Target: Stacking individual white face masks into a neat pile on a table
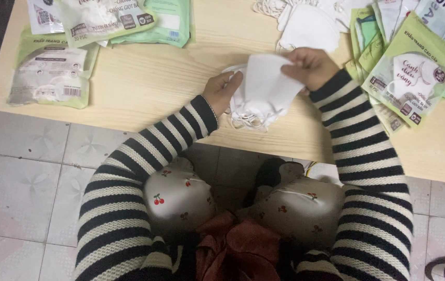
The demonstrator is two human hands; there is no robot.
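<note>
A small stack of white face masks (264,93) lies near the front edge of a low light-wood table (149,78). My left hand (221,89) grips the stack at its left side, fingers curled around it. My right hand (311,65) pinches the upper right corner of the top mask, lifting it slightly. Thin white ear loops hang from the stack's lower edge. Both arms wear black-and-white striped sleeves.
Green-and-white mask packets (50,73) lie at the table's left and top (129,18). More packets (409,78) are fanned out at the right. Loose white masks (305,23) are piled at the back. Pale floor tiles (24,177) surround the table; my knees are below it.
</note>
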